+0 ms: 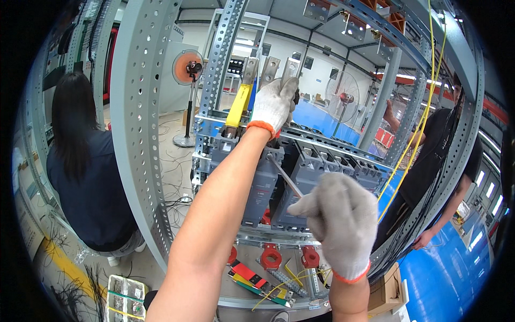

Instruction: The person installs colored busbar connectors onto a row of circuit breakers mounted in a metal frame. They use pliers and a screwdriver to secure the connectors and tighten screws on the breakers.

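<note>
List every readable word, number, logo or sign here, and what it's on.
None can be read.
Grey breaker at the screwdriver's tip: small print on its front, too small to read.
Blue wall sign at the back: too small to read.
Anything elsewhere: nothing legible.

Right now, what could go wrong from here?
The slim silver metal shaft in the grey-gloved right hand slants up to the dark-grey box-shaped unit, so its tip might slip off. The grey-gloved left hand, above that tip and beside the upright flat silver bar, could then get knocked.
</note>
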The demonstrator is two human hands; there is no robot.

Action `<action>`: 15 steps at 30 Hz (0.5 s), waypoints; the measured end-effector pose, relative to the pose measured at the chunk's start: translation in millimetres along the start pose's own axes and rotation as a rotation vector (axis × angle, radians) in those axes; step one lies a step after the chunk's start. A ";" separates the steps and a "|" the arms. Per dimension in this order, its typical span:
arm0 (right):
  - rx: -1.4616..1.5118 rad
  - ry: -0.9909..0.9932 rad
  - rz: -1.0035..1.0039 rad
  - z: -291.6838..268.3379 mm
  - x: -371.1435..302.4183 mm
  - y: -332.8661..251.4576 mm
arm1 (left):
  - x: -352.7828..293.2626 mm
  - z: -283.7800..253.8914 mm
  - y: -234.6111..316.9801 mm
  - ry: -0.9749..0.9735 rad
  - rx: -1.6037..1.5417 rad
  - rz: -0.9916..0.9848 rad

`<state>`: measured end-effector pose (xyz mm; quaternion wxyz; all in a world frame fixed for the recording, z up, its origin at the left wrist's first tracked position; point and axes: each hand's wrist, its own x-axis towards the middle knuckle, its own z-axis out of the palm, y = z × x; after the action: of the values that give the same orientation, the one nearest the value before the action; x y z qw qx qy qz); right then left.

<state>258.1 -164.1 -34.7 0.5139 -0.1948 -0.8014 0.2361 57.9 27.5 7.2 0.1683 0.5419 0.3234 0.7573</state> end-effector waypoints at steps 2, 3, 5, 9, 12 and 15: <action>-0.093 -0.132 -0.017 6.5 1.7 -5.9 | 2.2 -0.8 -0.9 0.007 0.013 0.000; -0.218 -0.216 -0.110 9.7 3.6 -6.8 | 2.0 -2.1 -1.9 0.015 0.024 0.006; -0.316 -0.297 -0.060 17.1 7.5 -14.5 | 1.8 -1.6 0.1 0.022 0.049 0.022; -0.621 -0.540 -0.517 26.9 11.1 -10.8 | 4.2 -2.5 -4.7 -0.023 0.012 -0.027; -0.688 -0.556 -0.509 30.2 -2.6 -5.8 | 4.6 1.3 -2.5 -0.016 0.103 0.067; -0.465 -0.435 -0.368 38.0 -14.8 14.2 | 17.0 -4.6 -19.1 0.015 0.199 0.154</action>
<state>230.1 -167.6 -67.5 0.3076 -0.1041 -0.9457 -0.0128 45.7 50.4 5.5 0.0526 0.5733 0.3555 0.7364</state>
